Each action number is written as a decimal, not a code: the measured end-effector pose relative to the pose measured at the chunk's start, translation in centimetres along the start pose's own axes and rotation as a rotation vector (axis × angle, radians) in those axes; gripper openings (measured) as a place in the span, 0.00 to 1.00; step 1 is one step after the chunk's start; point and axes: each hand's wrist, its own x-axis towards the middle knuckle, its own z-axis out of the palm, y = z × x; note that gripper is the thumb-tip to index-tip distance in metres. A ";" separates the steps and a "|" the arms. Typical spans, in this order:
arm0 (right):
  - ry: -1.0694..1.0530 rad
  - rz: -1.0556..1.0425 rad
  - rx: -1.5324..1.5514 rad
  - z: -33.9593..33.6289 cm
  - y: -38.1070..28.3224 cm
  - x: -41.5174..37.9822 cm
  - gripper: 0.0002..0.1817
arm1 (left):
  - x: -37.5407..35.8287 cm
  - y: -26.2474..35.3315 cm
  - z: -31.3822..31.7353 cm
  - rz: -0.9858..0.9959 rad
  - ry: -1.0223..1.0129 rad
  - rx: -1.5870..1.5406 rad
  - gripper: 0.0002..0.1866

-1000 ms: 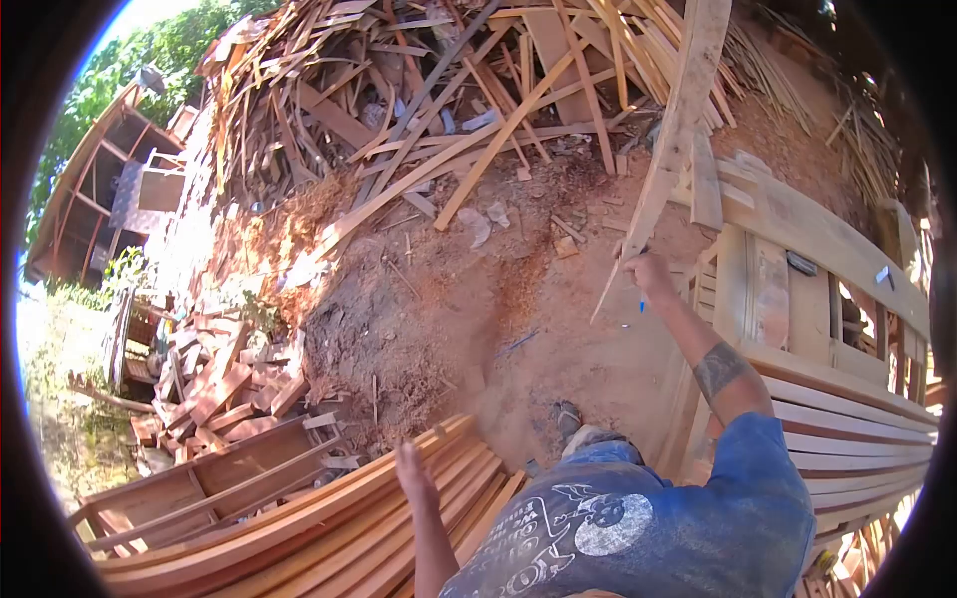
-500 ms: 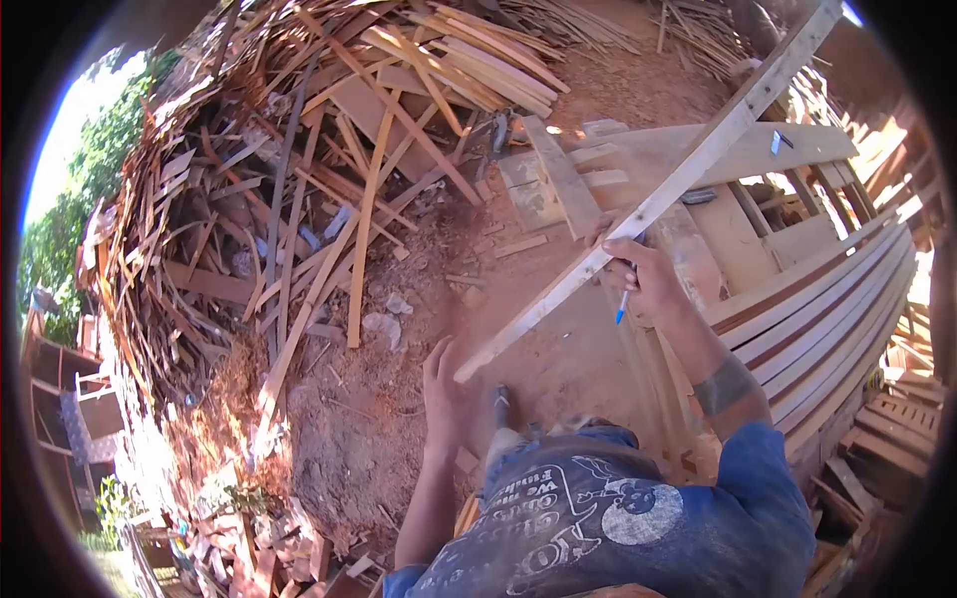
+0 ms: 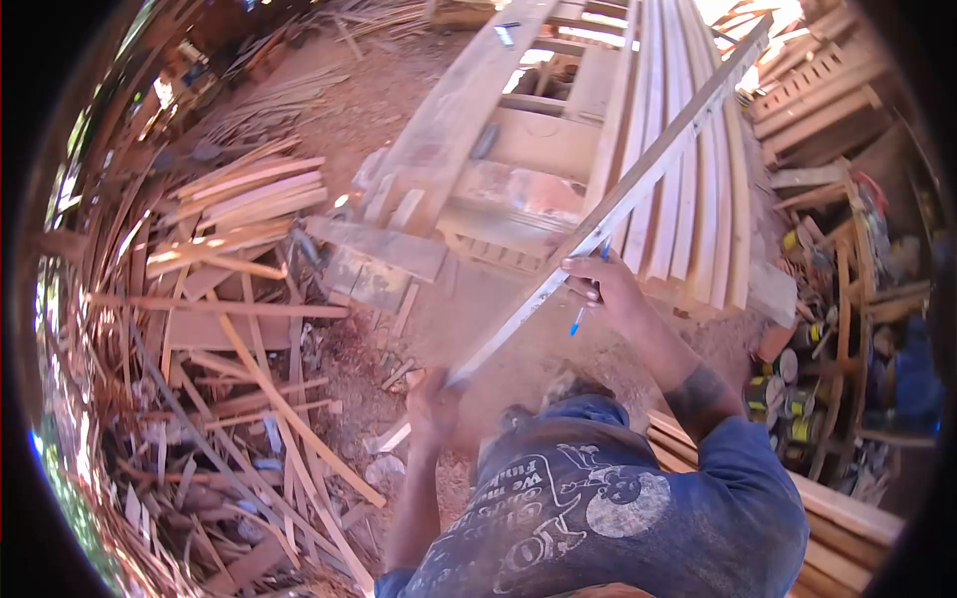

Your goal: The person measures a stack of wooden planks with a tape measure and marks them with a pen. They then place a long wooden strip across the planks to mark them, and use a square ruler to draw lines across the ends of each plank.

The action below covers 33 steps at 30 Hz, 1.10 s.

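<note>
A long, narrow wooden strip (image 3: 658, 167) runs diagonally in front of me, its far end up over the stacked boards. My right hand (image 3: 608, 287) is closed around the strip near its middle. A blue pen (image 3: 577, 321) is also held in that hand, its blue end sticking out below the fingers. My left hand (image 3: 431, 404) is at the strip's lower end, fingers bent around it; the fingertips are partly blurred.
Long planks (image 3: 688, 199) lie stacked beyond my right hand, beside a wide board (image 3: 449, 110) with a small blue object (image 3: 506, 34) on it. Scrap wood (image 3: 249, 369) is heaped at left. Shelves with cans (image 3: 763, 389) stand at right.
My view has swung right, bringing the plank stack ahead and the shelves into sight. My left hand, open beside the strip's end before, has closed on it. The right hand keeps strip and pen.
</note>
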 end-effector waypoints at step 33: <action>1.232 -0.421 0.148 -29.1 -7.7 -14.8 0.17 | 31.5 14.7 15.4 0.790 -0.598 0.279 0.13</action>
